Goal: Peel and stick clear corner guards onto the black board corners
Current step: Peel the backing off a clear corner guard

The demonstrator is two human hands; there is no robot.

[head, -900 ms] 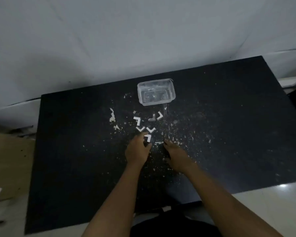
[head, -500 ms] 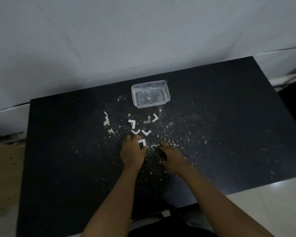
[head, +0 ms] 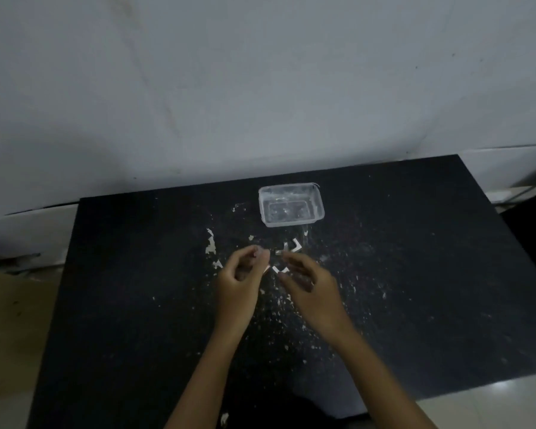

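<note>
Guards lie just beyond your fingertips: one white V-shaped corner guard (head: 279,269) sits on the black board (head: 415,289) between your two hands, and two more corner guards (head: 290,246) lie a little farther off, toward the clear plastic container (head: 291,205). Your left hand (head: 239,281) is raised with fingers curled, thumb and forefinger pinching something small and pale, probably a guard, though it is too blurred to tell. Your right hand (head: 307,283) has loosely bent fingers, holds nothing, and is nearest the V-shaped guard. Compared with half a second ago, both hands have lifted off the worktop, and the guard by your left fingers is gone from the board.
</note>
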